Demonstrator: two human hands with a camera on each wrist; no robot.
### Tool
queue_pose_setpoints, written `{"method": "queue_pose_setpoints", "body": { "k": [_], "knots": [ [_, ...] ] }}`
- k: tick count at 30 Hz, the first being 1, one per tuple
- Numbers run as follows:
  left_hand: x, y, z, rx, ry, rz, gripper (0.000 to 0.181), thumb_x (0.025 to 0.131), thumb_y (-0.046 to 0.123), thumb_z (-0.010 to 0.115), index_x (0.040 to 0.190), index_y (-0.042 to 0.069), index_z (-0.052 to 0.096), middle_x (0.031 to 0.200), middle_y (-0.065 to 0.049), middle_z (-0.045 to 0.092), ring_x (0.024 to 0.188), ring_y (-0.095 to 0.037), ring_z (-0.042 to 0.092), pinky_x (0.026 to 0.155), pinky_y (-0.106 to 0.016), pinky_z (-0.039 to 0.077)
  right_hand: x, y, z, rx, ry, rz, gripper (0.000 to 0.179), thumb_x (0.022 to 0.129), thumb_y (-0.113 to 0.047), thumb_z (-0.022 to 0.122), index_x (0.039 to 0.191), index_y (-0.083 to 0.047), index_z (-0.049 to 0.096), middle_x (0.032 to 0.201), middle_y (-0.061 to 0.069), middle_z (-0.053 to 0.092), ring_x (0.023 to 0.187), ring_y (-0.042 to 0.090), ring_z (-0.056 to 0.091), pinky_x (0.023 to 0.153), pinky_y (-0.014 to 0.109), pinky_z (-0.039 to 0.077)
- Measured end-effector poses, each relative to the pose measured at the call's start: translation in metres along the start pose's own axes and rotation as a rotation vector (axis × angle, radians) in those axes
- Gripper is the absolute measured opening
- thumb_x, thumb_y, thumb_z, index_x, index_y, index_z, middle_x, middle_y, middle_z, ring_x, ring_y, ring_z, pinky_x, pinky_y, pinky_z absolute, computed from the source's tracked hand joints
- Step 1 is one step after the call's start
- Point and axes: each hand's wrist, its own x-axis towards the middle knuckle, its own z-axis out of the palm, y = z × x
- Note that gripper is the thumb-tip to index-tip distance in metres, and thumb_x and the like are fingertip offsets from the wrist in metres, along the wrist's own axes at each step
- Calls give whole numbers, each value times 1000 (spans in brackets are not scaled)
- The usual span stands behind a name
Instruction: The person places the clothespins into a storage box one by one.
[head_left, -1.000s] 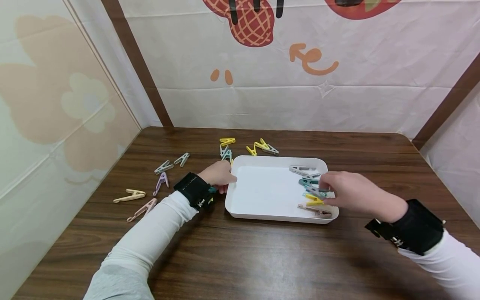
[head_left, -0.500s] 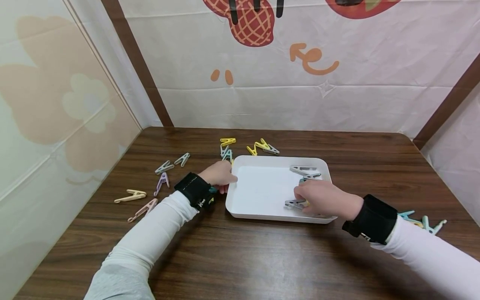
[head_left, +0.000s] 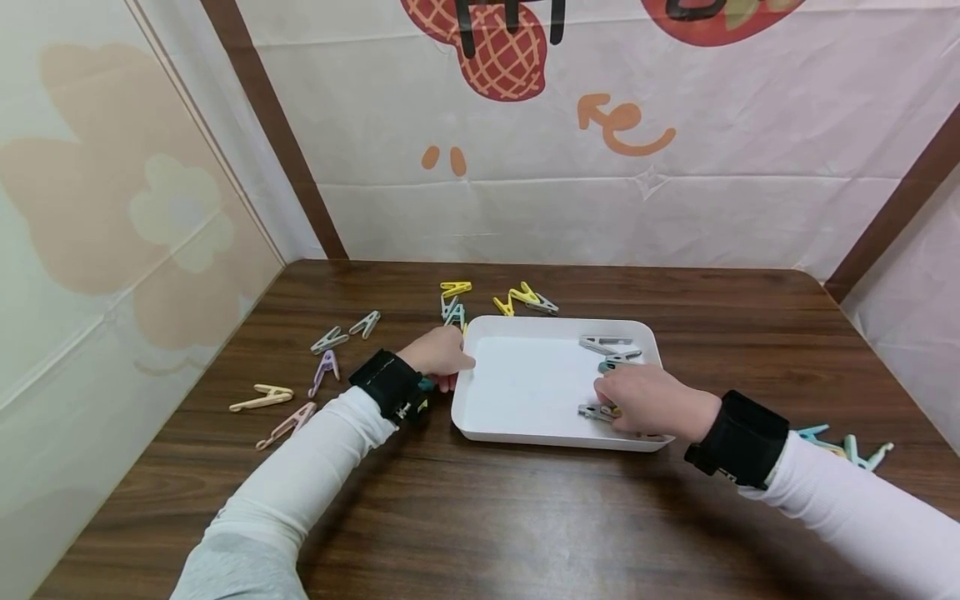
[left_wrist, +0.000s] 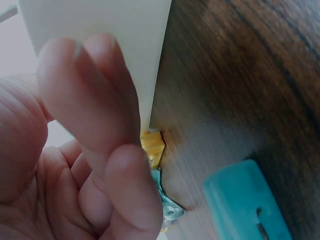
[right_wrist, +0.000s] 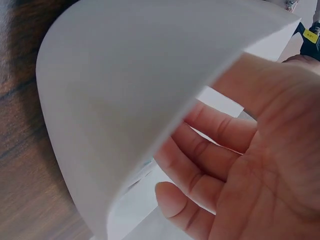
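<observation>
In the head view my left hand (head_left: 441, 354) grips the left rim of a white tray (head_left: 517, 375), thumb over the edge. Its fingers curl against the tray's outer wall in the left wrist view. My right hand (head_left: 648, 400) is inside the tray at its right side, fingers pointing down and left. A grey clothespin (head_left: 595, 413) sticks out from under its fingertips and appears pinched there. Above that hand lie grey clothespins (head_left: 603, 344) and a partly covered teal one (head_left: 609, 365). In the right wrist view the tray wall hides the fingertips.
Left of the tray lie a purple clothespin (head_left: 324, 372), a cream one (head_left: 262, 397), a pink one (head_left: 287, 425) and grey ones (head_left: 328, 339). Behind it are yellow clothespins (head_left: 455, 288) and blue ones (head_left: 453, 312). Several more clothespins (head_left: 862, 452) lie beyond my right sleeve.
My right hand has moved left and down over the tray from its right rim, then slightly back right with the grey clothespin. My left hand has stayed at the left rim.
</observation>
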Motion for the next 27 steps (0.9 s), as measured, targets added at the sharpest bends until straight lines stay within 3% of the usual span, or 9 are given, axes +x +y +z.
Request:
{"method": "queue_pose_setpoints", "body": {
  "k": [8,13,16,22,27],
  "knots": [
    [0,-1,2,2,6,-9,30,94,13,57,67,0,63,52,-7,61,40,-13,56,42,-22,42,-7,-1,-5,23,3,49,24,78,-16,79,76,-14,55,68,-6,45,62,8,41,53,25,33],
    [0,-2,0,0,13,1,30,93,13,57,67,0,63,52,-7,61,40,-13,56,42,-22,41,-20,6,-14,57,65,103,22,80,-24,80,85,-15,60,77,-5,53,64,8,44,55,27,38],
    [0,-3,-1,-8,14,11,30,93,12,56,66,0,63,52,-7,60,40,-13,55,41,-22,41,-31,14,-21,43,107,140,23,80,-25,80,92,-12,64,85,-3,59,66,9,46,56,28,41],
    [0,-3,0,-12,19,18,30,93,12,56,66,0,62,51,-6,60,39,-12,55,41,-22,41,-62,38,-33,46,176,256,24,81,-24,78,97,-10,67,84,-3,63,70,12,57,59,36,47],
    [1,-3,2,-15,16,8,31,93,13,57,66,1,61,51,-7,60,39,-13,55,41,-22,42,-93,63,-38,101,181,380,29,86,-29,74,101,-5,67,86,0,67,78,19,64,65,45,50]
  ]
}}
